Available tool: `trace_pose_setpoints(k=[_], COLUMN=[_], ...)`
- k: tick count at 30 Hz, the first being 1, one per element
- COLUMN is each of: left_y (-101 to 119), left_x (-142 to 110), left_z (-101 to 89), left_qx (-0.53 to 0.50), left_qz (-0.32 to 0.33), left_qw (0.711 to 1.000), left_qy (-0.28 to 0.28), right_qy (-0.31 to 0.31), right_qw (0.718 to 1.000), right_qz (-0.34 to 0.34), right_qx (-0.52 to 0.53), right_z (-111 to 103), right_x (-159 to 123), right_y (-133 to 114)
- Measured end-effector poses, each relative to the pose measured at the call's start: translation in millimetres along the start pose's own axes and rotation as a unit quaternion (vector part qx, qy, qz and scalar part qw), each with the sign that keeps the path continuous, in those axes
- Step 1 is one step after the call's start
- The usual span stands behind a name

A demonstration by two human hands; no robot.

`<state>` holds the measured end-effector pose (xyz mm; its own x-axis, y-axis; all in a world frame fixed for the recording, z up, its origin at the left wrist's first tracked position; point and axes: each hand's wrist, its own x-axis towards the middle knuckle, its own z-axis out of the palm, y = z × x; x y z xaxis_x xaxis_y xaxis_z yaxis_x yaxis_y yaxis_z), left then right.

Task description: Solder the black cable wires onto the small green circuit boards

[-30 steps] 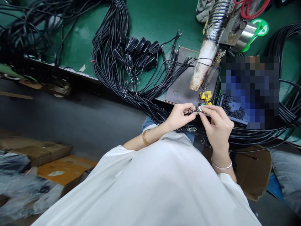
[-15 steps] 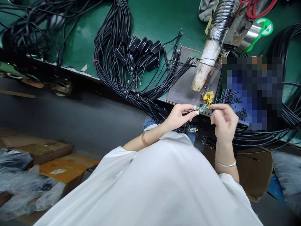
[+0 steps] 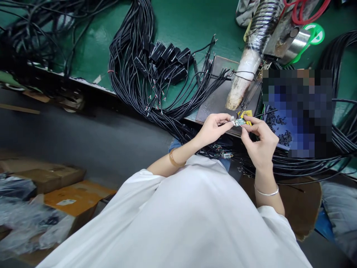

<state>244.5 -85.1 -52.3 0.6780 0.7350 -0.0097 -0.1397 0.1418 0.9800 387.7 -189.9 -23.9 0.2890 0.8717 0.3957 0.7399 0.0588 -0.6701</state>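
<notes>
In the head view, the left hand (image 3: 213, 128), forearm slanting up rightward, pinches one end of a circuit board (image 3: 240, 122) near the grey mat (image 3: 213, 106). The right hand (image 3: 261, 141) curls thumb and forefinger about the other end; whether they grip, I cannot tell.

The broadest open lane is the bare green tabletop (image 3: 192, 26) on the far side, between the thick curved bundle of black cables (image 3: 118, 74) at left and the plastic-wrapped, pale-tipped tube (image 3: 245, 72) at right. Nearer, a narrower gap crosses the flat dark grey mat (image 3: 213, 104), under that slanting tube. A small yellow piece (image 3: 247, 112) and the blue tray of black bits (image 3: 291, 128) crowd the right hand (image 3: 260, 139) on its far side.
</notes>
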Motion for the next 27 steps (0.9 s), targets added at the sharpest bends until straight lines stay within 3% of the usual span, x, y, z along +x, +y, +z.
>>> trace_pose_setpoints(k=[15,22,27], left_y=[-5,-2,2], left_x=[7,4,0], left_z=[-2.6,-5.9,-4.4], left_qx=[0.027,0.014,0.033], left_qz=[0.036,-0.014,-0.025], left_qw=[0.998,1.0,0.999], left_qy=[0.036,-0.019,-0.025], right_qy=[0.024,0.006,0.011], right_qw=[0.999,0.998,0.997], right_qz=[-0.039,-0.063,-0.057], right_qx=[-0.023,-0.03,-0.052], right_z=[-1,-2,-2], right_x=[8,-2,-4], right_y=[-7,-2,-2])
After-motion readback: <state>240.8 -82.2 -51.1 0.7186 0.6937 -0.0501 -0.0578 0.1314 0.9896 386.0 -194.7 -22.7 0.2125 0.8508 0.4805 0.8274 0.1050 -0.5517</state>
